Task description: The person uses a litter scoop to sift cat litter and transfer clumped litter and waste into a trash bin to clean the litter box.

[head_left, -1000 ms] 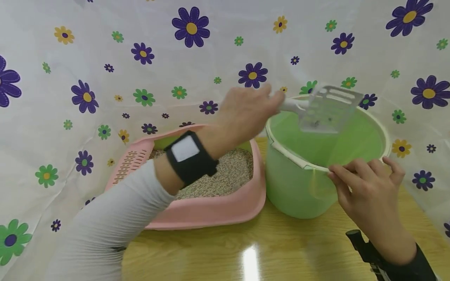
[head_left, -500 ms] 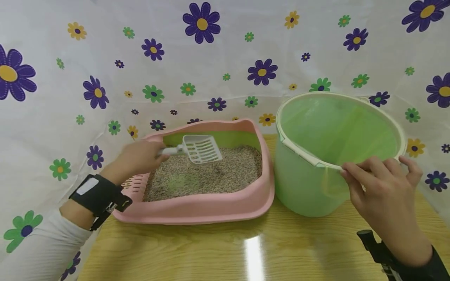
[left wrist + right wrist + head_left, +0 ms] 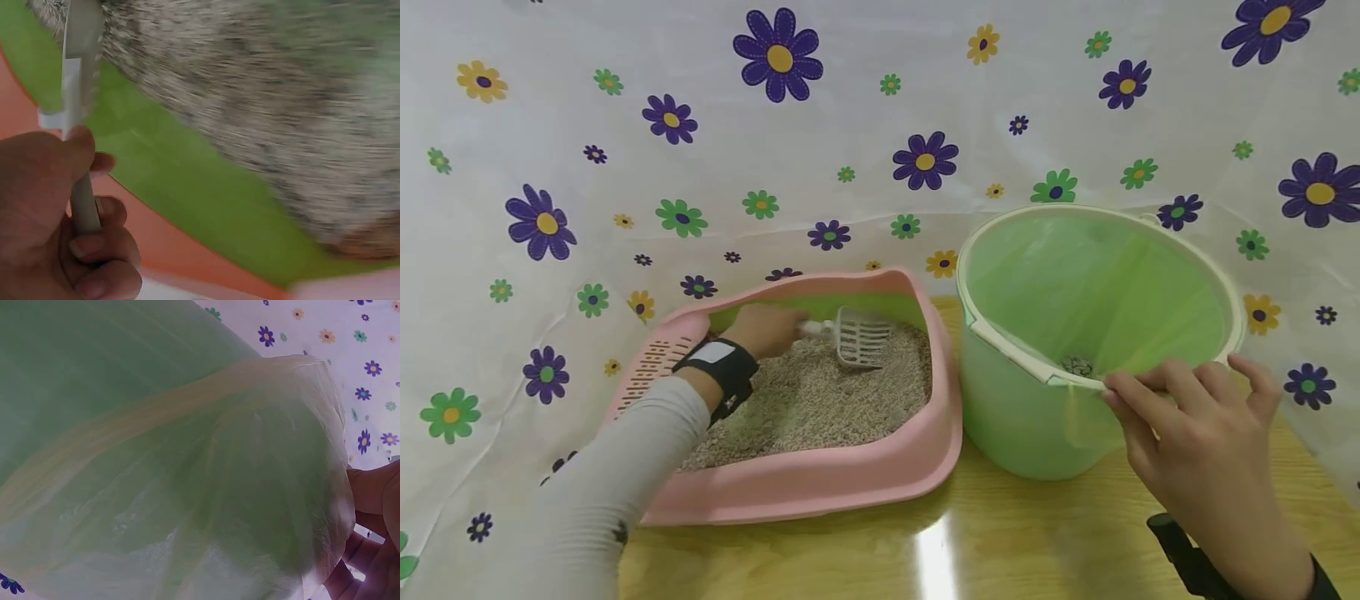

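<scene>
My left hand (image 3: 767,329) grips the handle of a white slotted litter scoop (image 3: 863,337) over the far part of a pink litter box (image 3: 820,497). The scoop's head is down at the grainy cat litter (image 3: 835,408), its slots facing me. In the left wrist view my thumb and fingers (image 3: 112,250) curl round the handle. At the front right rim of a green bucket (image 3: 1022,417), my right hand (image 3: 1213,442) pinches the edge of the thin plastic bag (image 3: 187,531) lining it. A small grey clump (image 3: 1077,365) lies inside the bucket.
The bucket stands close to the litter box's right side on a wood-grain table (image 3: 820,558). A flower-printed white sheet (image 3: 850,100) hangs behind both. The box has a slotted pink panel (image 3: 658,362) on its left and a green inner wall (image 3: 187,181).
My left hand has swung the scoop from over the bucket back left, then lowered it to the litter. The scoop's contents are gone. My right hand has stayed at the bucket's rim.
</scene>
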Demonstrator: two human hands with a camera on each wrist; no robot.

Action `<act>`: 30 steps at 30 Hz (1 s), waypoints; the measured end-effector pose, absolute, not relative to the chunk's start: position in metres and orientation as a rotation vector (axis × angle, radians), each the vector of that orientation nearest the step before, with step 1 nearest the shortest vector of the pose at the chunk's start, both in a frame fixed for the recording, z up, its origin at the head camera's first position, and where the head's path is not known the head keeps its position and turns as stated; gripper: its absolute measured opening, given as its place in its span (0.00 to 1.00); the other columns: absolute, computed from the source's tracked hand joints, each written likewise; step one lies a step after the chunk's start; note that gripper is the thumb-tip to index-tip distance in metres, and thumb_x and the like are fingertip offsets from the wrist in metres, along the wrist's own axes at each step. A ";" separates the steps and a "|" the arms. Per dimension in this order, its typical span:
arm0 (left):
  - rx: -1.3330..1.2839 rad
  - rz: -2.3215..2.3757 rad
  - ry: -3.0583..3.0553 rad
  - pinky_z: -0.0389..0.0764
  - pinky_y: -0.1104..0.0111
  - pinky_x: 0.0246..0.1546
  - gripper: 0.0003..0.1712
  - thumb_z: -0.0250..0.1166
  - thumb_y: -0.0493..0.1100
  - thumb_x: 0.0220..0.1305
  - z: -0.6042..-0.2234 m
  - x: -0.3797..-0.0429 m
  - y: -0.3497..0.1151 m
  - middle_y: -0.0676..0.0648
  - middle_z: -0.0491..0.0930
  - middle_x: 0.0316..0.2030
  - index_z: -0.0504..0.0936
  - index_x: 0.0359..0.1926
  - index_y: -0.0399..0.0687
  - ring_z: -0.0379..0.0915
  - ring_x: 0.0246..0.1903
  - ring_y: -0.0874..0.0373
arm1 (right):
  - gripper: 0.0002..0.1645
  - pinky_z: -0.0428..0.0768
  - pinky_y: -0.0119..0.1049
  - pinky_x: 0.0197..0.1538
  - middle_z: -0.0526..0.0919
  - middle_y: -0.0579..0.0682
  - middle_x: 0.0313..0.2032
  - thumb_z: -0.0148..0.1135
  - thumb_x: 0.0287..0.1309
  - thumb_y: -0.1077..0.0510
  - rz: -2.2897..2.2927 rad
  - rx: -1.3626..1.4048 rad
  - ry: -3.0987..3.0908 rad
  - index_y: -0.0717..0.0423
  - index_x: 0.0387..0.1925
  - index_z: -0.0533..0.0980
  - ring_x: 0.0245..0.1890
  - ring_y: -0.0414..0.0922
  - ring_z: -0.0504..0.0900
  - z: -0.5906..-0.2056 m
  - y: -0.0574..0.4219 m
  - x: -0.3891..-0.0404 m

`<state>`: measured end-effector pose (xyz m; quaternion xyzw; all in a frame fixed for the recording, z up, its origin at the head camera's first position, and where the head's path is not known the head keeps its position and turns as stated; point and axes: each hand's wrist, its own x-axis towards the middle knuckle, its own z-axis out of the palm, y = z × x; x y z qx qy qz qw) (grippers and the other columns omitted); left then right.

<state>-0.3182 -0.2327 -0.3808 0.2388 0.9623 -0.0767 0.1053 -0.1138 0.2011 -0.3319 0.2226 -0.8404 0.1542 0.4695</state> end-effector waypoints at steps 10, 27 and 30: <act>0.890 -0.100 2.694 0.73 0.61 0.30 0.07 0.58 0.45 0.77 -0.377 -0.309 -0.222 0.43 0.80 0.33 0.76 0.46 0.46 0.74 0.28 0.52 | 0.34 0.55 0.70 0.59 0.80 0.61 0.24 0.49 0.79 0.45 0.375 0.551 -2.054 0.67 0.30 0.86 0.27 0.60 0.66 -0.327 0.194 -0.108; 0.562 0.483 2.597 0.74 0.51 0.49 0.24 0.47 0.49 0.83 -0.349 -0.256 -0.290 0.34 0.78 0.49 0.71 0.66 0.38 0.76 0.45 0.43 | 0.36 0.54 0.71 0.59 0.80 0.62 0.25 0.47 0.79 0.42 0.371 0.569 -2.104 0.67 0.32 0.86 0.28 0.62 0.68 -0.328 0.198 -0.114; 0.513 0.599 2.621 0.75 0.54 0.44 0.23 0.47 0.50 0.83 -0.346 -0.243 -0.311 0.36 0.77 0.46 0.70 0.67 0.40 0.75 0.41 0.46 | 0.38 0.53 0.71 0.60 0.79 0.63 0.25 0.45 0.80 0.41 0.374 0.575 -2.110 0.67 0.32 0.86 0.28 0.63 0.68 -0.327 0.197 -0.113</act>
